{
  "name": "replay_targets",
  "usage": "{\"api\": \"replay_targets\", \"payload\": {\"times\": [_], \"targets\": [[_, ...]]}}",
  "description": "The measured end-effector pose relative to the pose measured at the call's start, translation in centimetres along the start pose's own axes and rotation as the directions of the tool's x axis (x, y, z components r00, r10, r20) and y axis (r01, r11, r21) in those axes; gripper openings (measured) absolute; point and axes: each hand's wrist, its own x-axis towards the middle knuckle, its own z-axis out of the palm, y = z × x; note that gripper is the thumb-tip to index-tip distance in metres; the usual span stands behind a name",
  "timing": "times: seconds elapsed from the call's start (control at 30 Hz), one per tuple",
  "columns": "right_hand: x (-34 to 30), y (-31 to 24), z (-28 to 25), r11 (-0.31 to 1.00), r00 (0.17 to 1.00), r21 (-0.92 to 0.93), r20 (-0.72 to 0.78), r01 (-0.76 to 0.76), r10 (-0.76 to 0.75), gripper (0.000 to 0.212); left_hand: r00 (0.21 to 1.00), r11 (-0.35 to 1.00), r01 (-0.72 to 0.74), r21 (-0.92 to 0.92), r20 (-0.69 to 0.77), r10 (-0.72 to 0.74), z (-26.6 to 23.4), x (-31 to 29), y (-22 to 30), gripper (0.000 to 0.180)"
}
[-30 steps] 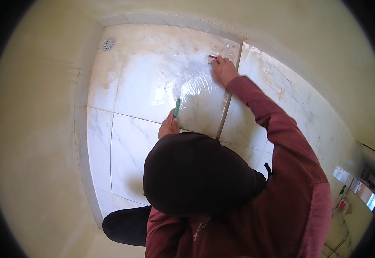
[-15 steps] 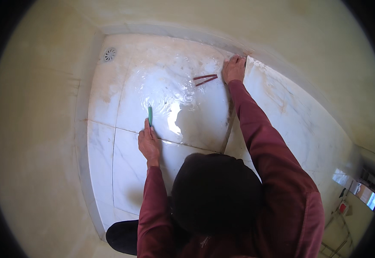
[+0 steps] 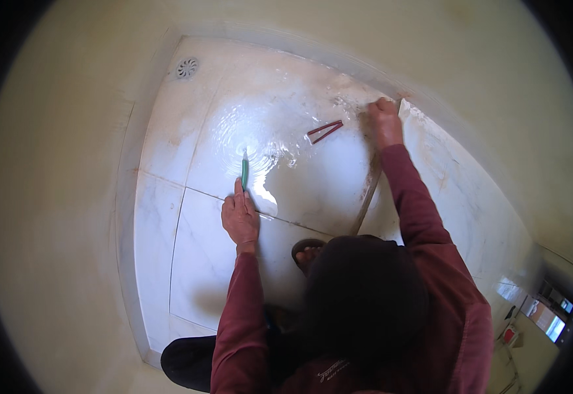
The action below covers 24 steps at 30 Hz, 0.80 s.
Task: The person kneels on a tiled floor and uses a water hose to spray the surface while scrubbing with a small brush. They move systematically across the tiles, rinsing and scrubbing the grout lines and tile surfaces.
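Observation:
My left hand (image 3: 240,218) is closed round a slim green tube-like thing (image 3: 245,174). Its pale tip points away from me at the wet tiled floor (image 3: 312,190), and ripples in the water ring that tip. I cannot tell whether it is a hose end or a handled tool. At the far right my right hand (image 3: 385,121) is curled low by the wall, beside the chipped edge of a pale slab (image 3: 424,125). What its fingers hold, if anything, is hidden. Between the hands a narrow dark red V-shaped thing (image 3: 326,133) lies on the wet floor.
A round floor drain (image 3: 186,67) sits in the far left corner. Walls (image 3: 56,197) with a tiled skirting close in at the left and far side. A dark joint (image 3: 368,194) runs toward my right hand. My sandalled foot (image 3: 307,253) shows beside my dark-covered head (image 3: 365,295).
The whole view has shifted, with the floor sitting more to the right. My right hand has curled into a tighter grip by the wall. My foot has come into view.

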Motion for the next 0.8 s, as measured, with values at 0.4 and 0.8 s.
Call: {"api": "replay_targets", "payload": {"times": [0.4,0.8], "targets": [[-4.5,-5.6,-1.8,0.861,0.920,0.424,0.139,0.279,-0.367,0.043,0.966,0.964,0.259,-0.064,0.031,-0.257,-2.1,2.5,-0.3,0.042],[5.0,-19.9,4.4,0.717,0.773,0.302,-0.133,0.628,-0.621,0.062,0.944,0.900,0.306,0.309,-0.219,-0.246,-4.5,-0.4,-7.8,0.062]]}}
